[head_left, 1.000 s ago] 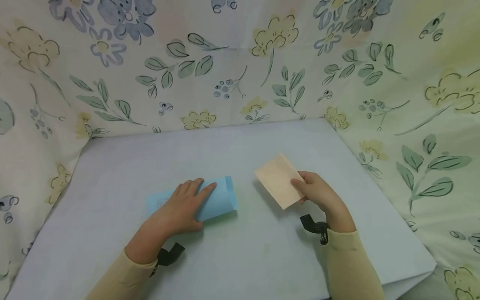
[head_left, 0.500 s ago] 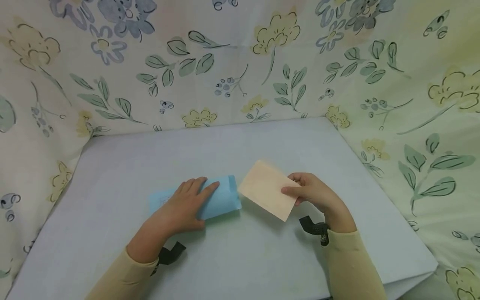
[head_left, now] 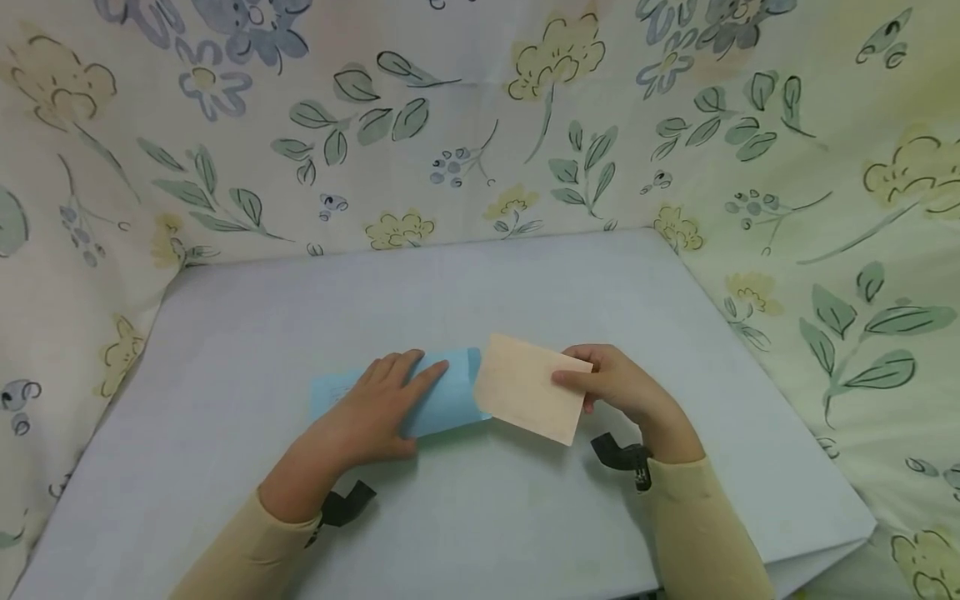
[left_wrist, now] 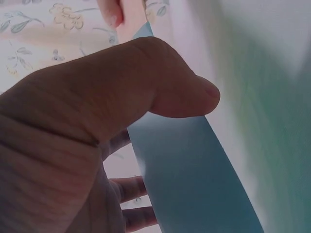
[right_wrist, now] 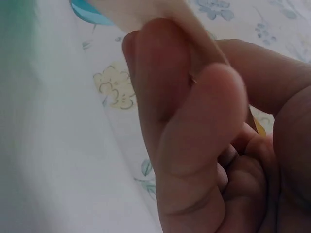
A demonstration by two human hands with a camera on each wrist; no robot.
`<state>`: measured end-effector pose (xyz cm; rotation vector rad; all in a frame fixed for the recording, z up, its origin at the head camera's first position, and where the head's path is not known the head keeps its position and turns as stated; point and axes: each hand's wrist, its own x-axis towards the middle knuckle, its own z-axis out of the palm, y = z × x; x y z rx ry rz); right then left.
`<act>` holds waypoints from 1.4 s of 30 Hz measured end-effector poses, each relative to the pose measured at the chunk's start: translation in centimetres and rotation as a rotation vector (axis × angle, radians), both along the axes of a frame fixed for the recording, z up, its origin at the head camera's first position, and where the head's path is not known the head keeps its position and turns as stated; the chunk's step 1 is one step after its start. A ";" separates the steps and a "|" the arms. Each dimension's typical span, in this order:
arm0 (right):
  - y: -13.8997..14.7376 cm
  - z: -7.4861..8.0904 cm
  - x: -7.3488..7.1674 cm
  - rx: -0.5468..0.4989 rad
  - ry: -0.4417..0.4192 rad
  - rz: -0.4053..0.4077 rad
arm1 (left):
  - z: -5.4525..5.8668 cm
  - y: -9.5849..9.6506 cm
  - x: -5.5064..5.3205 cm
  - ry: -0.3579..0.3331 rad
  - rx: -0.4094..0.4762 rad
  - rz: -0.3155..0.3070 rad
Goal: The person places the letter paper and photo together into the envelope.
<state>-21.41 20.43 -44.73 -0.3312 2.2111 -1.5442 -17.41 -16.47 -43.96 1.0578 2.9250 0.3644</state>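
A light blue envelope lies low over the table, its mouth end toward the right. My left hand spans it from above and grips it, fingers at the far edge and thumb at the near edge; in the left wrist view the thumb overlaps the blue envelope. A peach-coloured card is pinched at its right end by my right hand, thumb on top and fingers beneath. The card's left end sits right at the envelope's mouth and overlaps it in the head view. Small print on the envelope's left part is unreadable.
The white-covered table spreads around both hands. A floral cloth hangs along its back and sides. Black wrist mounts stick out from both sleeves close above the tabletop.
My right hand has swung the card leftward and levelled it, bringing its left end to the envelope's mouth. My left hand and the envelope have shifted slightly to the right.
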 end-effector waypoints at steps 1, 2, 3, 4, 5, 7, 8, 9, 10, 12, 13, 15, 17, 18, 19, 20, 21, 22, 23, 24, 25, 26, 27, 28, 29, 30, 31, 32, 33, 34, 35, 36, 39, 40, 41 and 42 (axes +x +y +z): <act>-0.1 0.0 0.0 -0.006 0.005 0.009 | 0.0 0.1 0.0 0.003 0.000 -0.002; -0.2 0.0 0.0 -0.013 0.010 0.020 | 0.0 0.2 0.0 0.008 0.001 -0.004; -0.3 0.0 0.0 -0.026 0.014 0.031 | 0.0 0.2 0.0 0.013 -0.001 -0.005; -0.3 0.0 0.0 -0.039 0.019 0.044 | 0.1 0.3 0.0 0.015 -0.002 -0.005; -0.3 0.0 0.0 -0.053 0.022 0.060 | 0.1 0.3 0.0 0.018 -0.005 -0.005; -0.2 -0.2 -0.1 -0.074 0.026 0.085 | 0.0 0.4 0.0 0.022 -0.009 -0.005; -0.2 -0.3 0.0 -0.091 0.022 0.094 | 0.0 0.4 0.0 0.025 -0.012 -0.005; -0.1 -0.3 0.0 -0.108 0.018 0.103 | 0.0 0.4 0.0 0.027 -0.014 -0.003; 0.0 -0.4 0.0 -0.123 0.017 0.110 | 0.0 0.4 0.0 0.028 -0.015 -0.001; 0.2 -0.5 0.0 -0.154 0.022 0.115 | -0.1 0.4 0.0 0.033 -0.014 0.005; 0.2 -0.5 0.1 -0.166 0.027 0.109 | -0.1 0.4 0.1 0.037 -0.013 0.007; 0.2 -0.6 0.2 -0.168 0.055 0.095 | -0.2 0.5 0.1 0.046 -0.010 0.012; 0.0 -0.5 0.4 -0.145 0.089 0.071 | -0.3 0.6 0.2 0.052 -0.007 0.018; -0.1 -0.5 0.4 -0.130 0.102 0.059 | -0.3 0.6 0.2 0.057 -0.007 0.021; -0.2 -0.5 0.5 -0.112 0.113 0.051 | -0.3 0.6 0.2 0.062 -0.010 0.024; -0.2 -0.5 0.5 -0.095 0.120 0.045 | -0.4 0.7 0.2 0.067 -0.011 0.027; -0.2 -0.5 0.5 -0.084 0.124 0.044 | -0.4 0.7 0.2 0.069 -0.014 0.027; -0.3 -0.5 0.5 -0.076 0.123 0.045 | -0.4 0.7 0.2 0.073 -0.018 0.027; -0.2 -0.5 0.5 -0.073 0.120 0.050 | -0.5 0.7 0.1 0.076 -0.020 0.026; -0.2 -0.4 0.5 -0.071 0.118 0.057 | -0.5 0.7 0.1 0.077 -0.023 0.025; -0.2 -0.4 0.5 -0.068 0.116 0.064 | -0.5 0.8 0.0 0.078 -0.026 0.023; -0.1 -0.4 0.4 -0.065 0.113 0.071 | -0.5 0.8 0.0 0.079 -0.027 0.020; -0.1 -0.4 0.4 -0.064 0.109 0.079 | -0.4 0.8 0.0 0.080 -0.029 0.018; 0.0 -0.4 0.4 -0.060 0.108 0.088 | -0.5 0.8 0.0 0.080 -0.030 0.016; 0.0 -0.4 0.4 -0.055 0.104 0.090 | -0.5 0.8 0.0 0.080 -0.029 0.015; 0.1 -0.4 0.4 -0.051 0.100 0.094 | -0.5 0.8 0.0 0.082 -0.030 0.014; 0.2 -0.4 0.4 -0.047 0.094 0.093 | -0.5 0.8 0.0 0.084 -0.030 0.014; 0.3 -0.4 0.4 -0.047 0.089 0.093 | -0.5 0.8 0.0 0.086 -0.030 0.013; 0.3 -0.3 0.5 -0.046 0.084 0.093 | -0.6 0.9 0.0 0.086 -0.031 0.013; 0.4 -0.3 0.5 -0.046 0.078 0.094 | -0.6 0.9 0.0 0.086 -0.032 0.012; 0.5 -0.2 0.5 -0.049 0.069 0.093 | -0.7 0.9 0.0 0.085 -0.034 0.011; 0.5 -0.2 0.5 -0.050 0.063 0.097 | -0.7 1.0 0.0 0.082 -0.037 0.010; 0.6 -0.2 0.4 -0.050 0.055 0.111 | -0.8 1.1 0.1 0.070 -0.044 0.002; 0.6 -0.2 0.4 -0.048 0.054 0.114 | -0.8 1.1 0.1 0.067 -0.045 0.000; 0.6 -0.1 0.4 -0.045 0.054 0.117 | -0.8 1.1 0.1 0.065 -0.046 -0.001; 0.6 -0.1 0.4 -0.043 0.054 0.120 | -0.8 1.2 0.1 0.064 -0.046 -0.002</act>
